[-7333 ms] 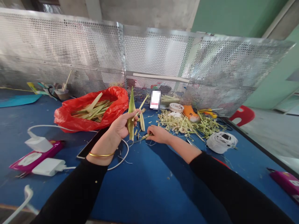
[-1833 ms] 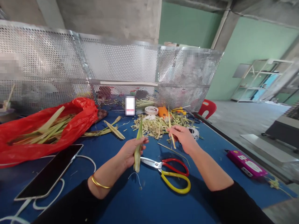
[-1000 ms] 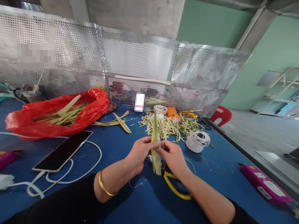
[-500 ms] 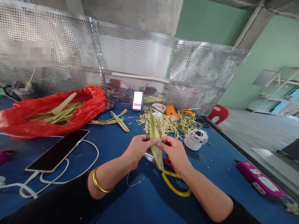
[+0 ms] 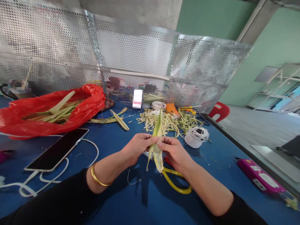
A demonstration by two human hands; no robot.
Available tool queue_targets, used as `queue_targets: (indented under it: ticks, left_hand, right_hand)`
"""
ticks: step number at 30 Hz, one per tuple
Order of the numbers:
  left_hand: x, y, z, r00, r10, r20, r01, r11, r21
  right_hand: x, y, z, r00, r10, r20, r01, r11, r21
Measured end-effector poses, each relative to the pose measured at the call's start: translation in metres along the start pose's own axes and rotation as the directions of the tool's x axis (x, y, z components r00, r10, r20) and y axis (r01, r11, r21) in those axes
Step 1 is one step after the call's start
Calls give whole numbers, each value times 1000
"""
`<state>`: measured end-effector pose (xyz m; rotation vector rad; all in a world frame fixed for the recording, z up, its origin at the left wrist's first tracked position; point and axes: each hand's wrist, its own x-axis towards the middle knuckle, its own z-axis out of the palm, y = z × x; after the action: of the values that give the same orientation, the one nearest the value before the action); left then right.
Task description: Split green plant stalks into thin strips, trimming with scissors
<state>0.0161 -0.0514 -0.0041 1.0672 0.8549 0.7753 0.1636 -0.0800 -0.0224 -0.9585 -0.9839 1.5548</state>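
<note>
A pale green corn husk (image 5: 157, 156) is held upright between both hands over the blue table, its pointed tip up and a narrow strip hanging at its lower left. My left hand (image 5: 140, 147) pinches its left edge with thumb and fingers. On the other edge my right hand (image 5: 174, 151) is closed in a pinch too, thumbs close together. Beneath the hands lie scissors with yellow handles (image 5: 179, 187), their blades partly hidden. Behind the husk spreads a heap of cut husk pieces (image 5: 168, 122).
At left a red plastic bag (image 5: 91, 103) holds long husks, with a phone (image 5: 58, 150) and white cable before it. A roll of white cord (image 5: 196, 137) stands right of the heap. Farther right lies a purple packet (image 5: 260, 176). A perforated metal screen (image 5: 136, 50) closes the back.
The husk has turned between my fingers and opened out, with a narrow strip now separated at its lower left. Both hands stay in nearly the same place; the view has shifted slightly.
</note>
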Motion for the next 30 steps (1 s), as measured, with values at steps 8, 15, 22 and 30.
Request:
queue_targets:
  ticks: [8, 15, 22, 30]
  left_hand:
    - [0, -1, 0, 999, 28, -24, -29, 998, -55]
    - [2, -7, 2, 997, 53, 53, -47, 993, -110]
    - [2, -8, 3, 995, 60, 82, -56, 997, -51]
    - [3, -8, 4, 988, 126, -86, -131, 989, -65]
  right_hand:
    - [2, 1, 1, 990, -48, -136, 41, 998, -54]
    - [5, -1, -2, 978, -110, -176, 95, 991, -92]
    - [6, -1, 0, 918, -343, -201, 291, 924, -247]
    - [1, -5, 3, 956, -294, -1, 288, 938, -194]
